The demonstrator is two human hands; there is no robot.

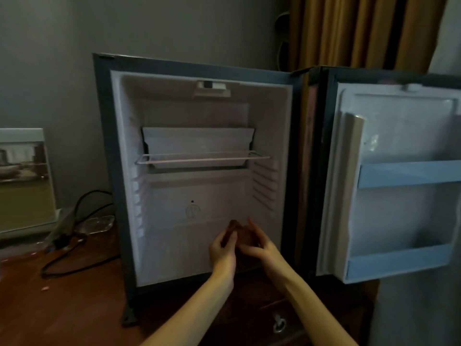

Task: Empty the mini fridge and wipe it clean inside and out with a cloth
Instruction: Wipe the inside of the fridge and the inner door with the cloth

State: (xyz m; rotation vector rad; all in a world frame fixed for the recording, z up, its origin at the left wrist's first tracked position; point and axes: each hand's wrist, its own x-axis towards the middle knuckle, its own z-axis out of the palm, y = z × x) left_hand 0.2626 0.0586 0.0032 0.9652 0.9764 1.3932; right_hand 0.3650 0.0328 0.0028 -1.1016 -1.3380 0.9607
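The mini fridge (117,171) stands on a wooden cabinet top with its door (399,268) swung wide open to the right. Inside are a white wire shelf (199,157) and a white tray (199,143) behind it; no food or bottles show. Both my hands reach into the lower compartment, close together. My left hand (223,249) and my right hand (262,247) cup a small dark reddish-brown thing (245,237) between them. It is blurred, and I cannot tell what it is. The door shelves (409,173) look bare. No cloth is recognisable.
The wooden top (62,308) extends left of the fridge, with black cables (74,268) and a clear wrapper (98,224) on it. A framed picture (25,181) leans at the far left. A drawer with a ring pull (278,323) is below. Curtains (361,31) hang behind.
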